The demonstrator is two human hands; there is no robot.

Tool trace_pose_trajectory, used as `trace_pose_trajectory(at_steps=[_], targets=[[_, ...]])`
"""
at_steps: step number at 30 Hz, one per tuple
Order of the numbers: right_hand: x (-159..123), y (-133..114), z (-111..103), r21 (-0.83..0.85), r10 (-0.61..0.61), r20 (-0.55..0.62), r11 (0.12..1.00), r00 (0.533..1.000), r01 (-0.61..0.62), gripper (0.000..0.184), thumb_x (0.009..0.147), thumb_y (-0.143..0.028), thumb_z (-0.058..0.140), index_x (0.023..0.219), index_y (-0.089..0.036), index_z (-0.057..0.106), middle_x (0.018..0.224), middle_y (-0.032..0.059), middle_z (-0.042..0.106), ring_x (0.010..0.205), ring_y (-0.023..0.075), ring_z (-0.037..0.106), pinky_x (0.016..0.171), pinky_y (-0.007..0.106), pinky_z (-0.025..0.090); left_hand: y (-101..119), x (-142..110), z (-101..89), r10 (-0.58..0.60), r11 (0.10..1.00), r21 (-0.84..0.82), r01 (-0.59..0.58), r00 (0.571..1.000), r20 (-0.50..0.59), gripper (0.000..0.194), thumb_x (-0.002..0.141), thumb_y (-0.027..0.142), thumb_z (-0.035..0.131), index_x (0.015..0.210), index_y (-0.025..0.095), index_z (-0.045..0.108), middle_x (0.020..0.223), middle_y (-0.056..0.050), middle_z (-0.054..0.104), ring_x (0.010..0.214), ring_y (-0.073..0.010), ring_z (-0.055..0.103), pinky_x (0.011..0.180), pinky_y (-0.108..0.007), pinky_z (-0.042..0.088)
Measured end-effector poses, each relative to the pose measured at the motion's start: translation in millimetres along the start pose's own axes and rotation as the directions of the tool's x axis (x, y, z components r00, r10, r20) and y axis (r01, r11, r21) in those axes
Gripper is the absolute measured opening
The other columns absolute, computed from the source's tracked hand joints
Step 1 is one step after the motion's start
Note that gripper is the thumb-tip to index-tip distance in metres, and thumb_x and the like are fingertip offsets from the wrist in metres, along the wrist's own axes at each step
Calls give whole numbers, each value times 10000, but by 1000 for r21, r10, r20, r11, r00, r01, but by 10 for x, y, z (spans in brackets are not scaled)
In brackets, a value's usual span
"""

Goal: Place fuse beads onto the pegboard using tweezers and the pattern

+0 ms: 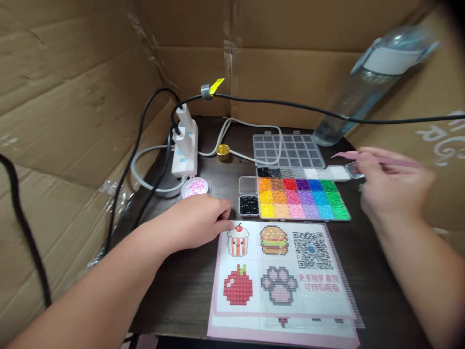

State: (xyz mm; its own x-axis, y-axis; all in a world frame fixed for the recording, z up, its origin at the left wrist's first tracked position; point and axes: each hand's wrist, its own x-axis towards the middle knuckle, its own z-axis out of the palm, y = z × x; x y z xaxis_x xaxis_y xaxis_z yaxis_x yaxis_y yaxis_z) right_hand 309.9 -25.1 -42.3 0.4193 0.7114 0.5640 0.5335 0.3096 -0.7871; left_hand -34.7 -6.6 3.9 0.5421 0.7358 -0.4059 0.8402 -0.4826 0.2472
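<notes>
My right hand (394,194) grips a pair of pink tweezers (392,161), tips pointing left, to the right of the bead box. Curled fingers close my left hand (199,220), its thumb at the top left corner of a pattern sheet (276,308); whether it pinches anything is hidden. Printed on the sheet are a cup, a burger, an apple, a paw (279,286) and a QR code. A clear pegboard (348,291) lies over its right part. Behind the sheet, the bead box (303,198) holds small beads sorted by colour.
A white dish of pink beads (195,187) stands beyond my left hand, near a power strip (185,162). Farther back are a small gold cup (223,153) and a clear compartment lid (288,150). A water bottle (374,87) leans at right. A black cable (276,102) crosses above; cardboard walls surround the table.
</notes>
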Motion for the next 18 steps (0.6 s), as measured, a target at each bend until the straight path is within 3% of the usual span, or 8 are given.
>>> trace_pose_trajectory(at_steps=[2,5,12,18], targets=[[10,-33,72,-25,38,-87,999,995,-41,132,842,-325,680,848,-214,751,978,74,752,886,247,730,773,400,589,-1,2,-11,-4,1000,-2,4,1000,6,309,861,522,465,810,248,597,726,-19,648,623,-163,535,552,-296,275],[21,-55,177,25,128,-15,992,992,-127,160,818,-339,703,843,-189,753,857,78,766,788,215,736,698,359,598,1,14,-24,-31,1000,1,31,999,30,309,868,513,448,800,243,581,717,-27,643,632,-172,541,556,-299,274],[23,-79,225,-12,149,160,989,976,-149,151,805,-328,691,795,-208,783,901,65,774,854,202,729,822,366,587,-4,36,-17,-42,999,-23,43,999,18,317,867,507,437,783,237,582,736,-51,648,650,-185,562,563,-307,283],[22,-105,245,-36,187,185,982,965,-184,144,773,-325,699,766,-210,785,901,66,775,834,209,729,808,383,593,30,26,-42,-79,996,-37,80,997,16,306,850,499,454,756,239,584,710,-51,647,593,-178,552,531,-299,273]])
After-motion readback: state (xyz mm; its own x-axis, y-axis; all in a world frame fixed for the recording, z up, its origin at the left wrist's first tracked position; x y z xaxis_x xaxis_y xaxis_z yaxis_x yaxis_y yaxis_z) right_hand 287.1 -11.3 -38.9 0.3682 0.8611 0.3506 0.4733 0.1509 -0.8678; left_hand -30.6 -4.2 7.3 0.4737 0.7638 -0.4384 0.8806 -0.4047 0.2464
